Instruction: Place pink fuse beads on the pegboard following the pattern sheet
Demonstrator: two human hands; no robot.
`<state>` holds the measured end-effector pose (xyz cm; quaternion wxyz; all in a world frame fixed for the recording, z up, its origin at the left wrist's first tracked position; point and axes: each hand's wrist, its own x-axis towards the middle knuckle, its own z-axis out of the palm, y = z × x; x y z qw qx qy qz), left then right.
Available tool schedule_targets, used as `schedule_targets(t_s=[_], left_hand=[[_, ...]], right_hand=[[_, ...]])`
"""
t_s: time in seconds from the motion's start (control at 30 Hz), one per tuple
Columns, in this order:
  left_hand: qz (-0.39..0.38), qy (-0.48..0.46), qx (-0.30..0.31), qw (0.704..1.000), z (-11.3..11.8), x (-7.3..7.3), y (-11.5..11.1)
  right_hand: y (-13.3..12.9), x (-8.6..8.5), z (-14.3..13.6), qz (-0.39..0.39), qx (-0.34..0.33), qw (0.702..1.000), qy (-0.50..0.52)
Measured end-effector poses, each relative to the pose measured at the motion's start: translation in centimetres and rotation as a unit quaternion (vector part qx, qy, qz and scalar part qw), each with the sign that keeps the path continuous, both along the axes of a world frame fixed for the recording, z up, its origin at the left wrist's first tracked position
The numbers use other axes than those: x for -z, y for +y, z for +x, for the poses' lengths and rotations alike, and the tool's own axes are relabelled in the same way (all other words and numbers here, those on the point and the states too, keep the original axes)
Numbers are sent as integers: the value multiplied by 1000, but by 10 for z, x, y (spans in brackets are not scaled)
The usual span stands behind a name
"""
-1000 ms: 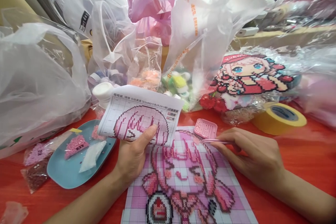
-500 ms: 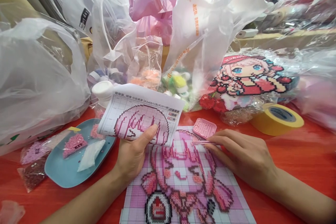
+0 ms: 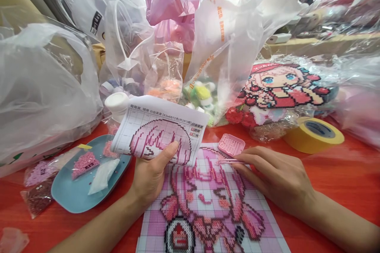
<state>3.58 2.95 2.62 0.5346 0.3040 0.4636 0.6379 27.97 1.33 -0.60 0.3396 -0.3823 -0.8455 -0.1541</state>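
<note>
My left hand (image 3: 152, 174) pinches a folded paper pattern (image 3: 160, 126), thumb on top, above the upper left of the bead board. The printed chart shows part of a pink-haired head. My right hand (image 3: 276, 178) is closed on pink tweezers (image 3: 233, 161), whose tips reach the hair area of the bead picture. Beneath both hands lies the bead board (image 3: 204, 201), with a pink-haired figure in pink, dark and white beads. A small pink tray (image 3: 231, 144) with beads sits at the board's top edge, just beyond the tweezers.
On the left, a blue plate (image 3: 69, 193) holds bead bags, with more bags beside it. Plastic bags (image 3: 231, 47) stand along the back. A finished bead figure (image 3: 282, 87) and yellow tape roll (image 3: 314, 135) are at the right on the red table (image 3: 335, 174).
The view has shifted very slightly. Both hands keep their hold on the paper and the tweezers, in almost the same places.
</note>
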Motion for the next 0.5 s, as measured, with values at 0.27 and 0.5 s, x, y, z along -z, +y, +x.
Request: schedule_targets(t_s=[0.27, 0.5], left_hand=[[-1, 5, -1, 1000, -1, 1, -1], [10, 2, 10, 1000, -2, 2, 0]], right_hand=[[-4, 0, -3, 1, 12, 1000, -22], [-3, 2, -3, -1, 10, 1000, -21]])
